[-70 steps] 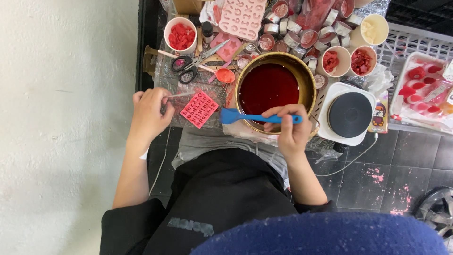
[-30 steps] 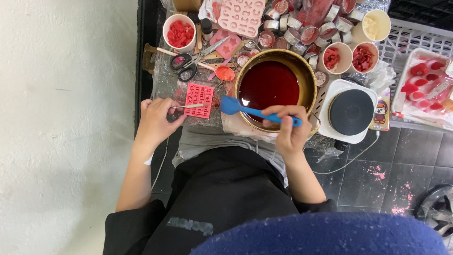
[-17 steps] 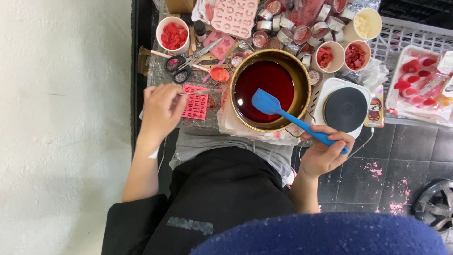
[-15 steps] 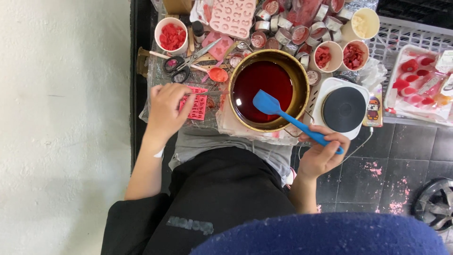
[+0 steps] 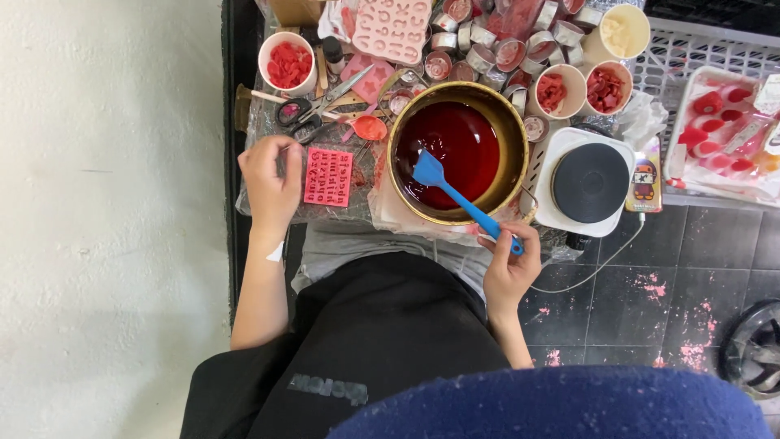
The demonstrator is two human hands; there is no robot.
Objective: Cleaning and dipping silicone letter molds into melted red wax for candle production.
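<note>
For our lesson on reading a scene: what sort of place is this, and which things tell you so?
Probably a small craft workspace for melting and moulding something like wax: a pot of dark red liquid beside a hotplate, pink moulds, and cups of red pieces. The right hand holds a blue spatula.

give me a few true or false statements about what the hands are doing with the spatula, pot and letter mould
1. The right hand holds the blue spatula by its handle. True.
2. The spatula's blade is over the pot of dark red liquid. True.
3. The left hand grips the scissors. False: the scissors lie apart on the table; the hand is beside the small pink letter mould.
4. The black hotplate carries the pot. False: the hotplate is bare and the pot stands beside it.
5. The white cup near the scissors holds red pieces. True.
</note>
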